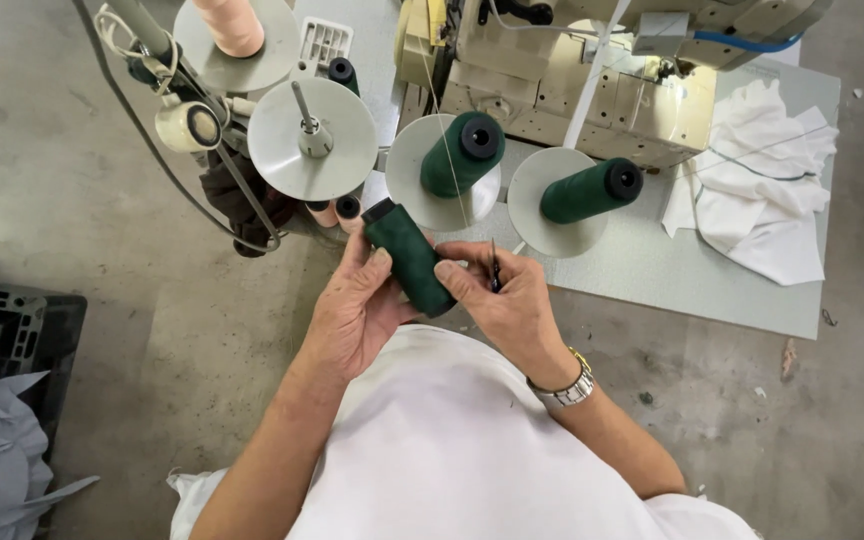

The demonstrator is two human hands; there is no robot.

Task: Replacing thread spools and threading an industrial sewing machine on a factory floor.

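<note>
The dark green cone of sewing thread (410, 258) lies across both our hands in front of our white shirt, just below the row of grey round spool plates of the thread stand (313, 138), which we take as our landmark. Its long axis runs on a slant, the black open end up and to the left toward the stand, the other end down and to the right between our palms. Our left hand (352, 310) cups the cone from below and from the left, thumb and fingers closed around its side, so this hand carries it. Our right hand (504, 300) is at the cone's lower right end, thumb resting on the thread, while its fingers pinch a small dark slim tool (494, 268) that stands nearly upright; we cannot tell just what kind of tool it is. On the stand's plates, to the right of the bare spindle, sit two more dark green cones (462, 152), both tilted. Beyond the stand sits a cream sewing machine (592, 90) on a grey desk (652, 270), with white cloth (762, 190) heaped at its right. Left of the stand the bare concrete floor (72, 200) shows, with a black crate (12, 330) holding pale cloth scraps.
</note>
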